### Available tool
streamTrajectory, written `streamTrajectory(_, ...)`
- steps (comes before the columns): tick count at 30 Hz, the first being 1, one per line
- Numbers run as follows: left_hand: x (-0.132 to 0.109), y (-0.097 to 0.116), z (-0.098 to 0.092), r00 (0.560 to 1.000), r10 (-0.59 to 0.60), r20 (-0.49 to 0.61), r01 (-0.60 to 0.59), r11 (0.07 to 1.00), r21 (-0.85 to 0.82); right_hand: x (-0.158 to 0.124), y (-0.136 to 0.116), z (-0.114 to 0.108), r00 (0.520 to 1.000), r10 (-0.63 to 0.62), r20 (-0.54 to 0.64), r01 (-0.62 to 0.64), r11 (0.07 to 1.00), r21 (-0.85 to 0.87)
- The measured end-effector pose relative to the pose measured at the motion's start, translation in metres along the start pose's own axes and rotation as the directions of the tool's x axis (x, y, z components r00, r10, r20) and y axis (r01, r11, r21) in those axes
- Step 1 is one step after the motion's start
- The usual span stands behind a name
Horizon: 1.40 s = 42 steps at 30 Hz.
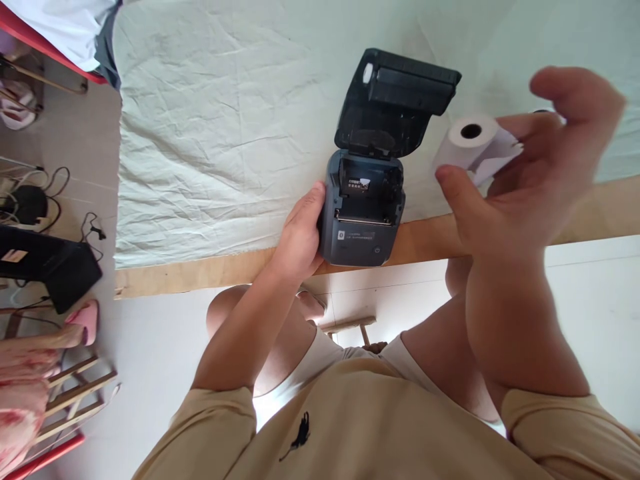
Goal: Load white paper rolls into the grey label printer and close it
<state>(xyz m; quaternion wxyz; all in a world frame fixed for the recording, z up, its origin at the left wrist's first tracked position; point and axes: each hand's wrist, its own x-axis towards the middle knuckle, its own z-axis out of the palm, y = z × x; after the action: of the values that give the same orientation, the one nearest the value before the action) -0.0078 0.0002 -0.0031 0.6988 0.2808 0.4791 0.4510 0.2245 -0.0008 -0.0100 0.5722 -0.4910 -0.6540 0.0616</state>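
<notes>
A dark grey portable label printer [363, 207] is tilted up at the table's front edge, its black lid [395, 100] swung fully back. The paper bay inside shows a small printed label and holds no roll. My left hand [303, 233] grips the printer's left side, thumb along the edge and the other fingers hidden behind it. To the right, my right hand [520, 180] pinches a white paper roll [465, 143] between thumb and fingers. The roll has a dark core hole facing up, and a loose strip of paper curls off its right side.
A pale green cloth [225, 133] covers the table, wrinkled, with a bare wooden edge [200, 270] in front. On the left floor are a black box-like object [50, 263], cables and a wooden stool [75, 393]. A person's foot in a pink slipper [87, 323] shows there.
</notes>
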Motion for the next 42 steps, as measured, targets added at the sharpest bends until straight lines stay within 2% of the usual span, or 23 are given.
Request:
streamTrajectory(3,-0.002,0.004,0.003,0.995,0.018,0.094,-0.018,1.000,0.000,-0.001,-0.022,0.008,0.995,-0.097,-0.007,0.098,0.992,0.079)
streamTrajectory(7,-0.009,0.011,0.005,0.985,0.065,0.158,-0.078,0.994,0.078,-0.001,-0.040,0.024,0.985,-0.120,0.124,0.132,0.986,-0.098)
streamTrajectory(10,-0.012,0.014,0.005,0.982,0.065,0.176,-0.085,0.991,0.107,0.002,-0.041,0.030,0.970,-0.125,0.207,0.157,0.976,-0.149)
streamTrajectory(16,-0.011,0.014,0.005,0.980,0.052,0.190,-0.068,0.995,0.078,0.006,-0.035,0.024,0.968,-0.208,0.140,0.220,0.972,-0.082)
streamTrajectory(22,-0.010,0.011,0.005,0.974,0.100,0.205,-0.107,0.994,0.023,-0.005,-0.046,0.024,0.920,-0.292,0.261,0.297,0.955,0.022)
streamTrajectory(24,-0.007,0.010,0.003,0.974,0.112,0.195,-0.122,0.992,0.041,-0.008,-0.047,0.025,0.913,-0.313,0.261,0.307,0.950,0.063)
streamTrajectory(26,-0.002,0.007,-0.002,0.967,0.117,0.228,-0.136,0.988,0.071,-0.008,-0.042,0.026,0.942,-0.284,0.178,0.267,0.957,0.117)
streamTrajectory(28,0.004,0.004,-0.008,0.952,0.150,0.267,-0.178,0.980,0.084,-0.007,-0.032,0.024,0.983,-0.180,0.044,0.173,0.976,0.131)
streamTrajectory(29,0.006,0.003,-0.011,0.943,0.160,0.293,-0.195,0.976,0.095,-0.006,-0.026,0.023,0.994,-0.106,0.026,0.102,0.988,0.114)
streamTrajectory(31,0.008,0.001,-0.016,0.932,0.167,0.322,-0.220,0.966,0.135,-0.005,-0.015,0.020,0.995,0.007,0.095,-0.014,0.997,0.078)
streamTrajectory(33,0.009,0.000,-0.019,0.930,0.158,0.331,-0.226,0.958,0.177,-0.004,-0.009,0.016,0.975,0.049,0.215,-0.074,0.991,0.112)
streamTrajectory(34,0.008,0.000,-0.019,0.932,0.155,0.328,-0.225,0.956,0.186,-0.004,-0.009,0.015,0.972,0.059,0.227,-0.093,0.986,0.140)
streamTrajectory(36,0.007,0.000,-0.019,0.933,0.158,0.322,-0.224,0.958,0.180,-0.005,-0.012,0.012,0.980,0.093,0.177,-0.125,0.976,0.179)
streamTrajectory(39,0.005,0.000,-0.018,0.934,0.164,0.319,-0.224,0.961,0.162,-0.007,-0.018,0.009,0.971,0.192,0.139,-0.215,0.962,0.170)
streamTrajectory(42,0.004,0.002,-0.017,0.930,0.166,0.328,-0.224,0.964,0.147,-0.010,-0.018,0.009,0.944,0.229,0.239,-0.275,0.944,0.183)
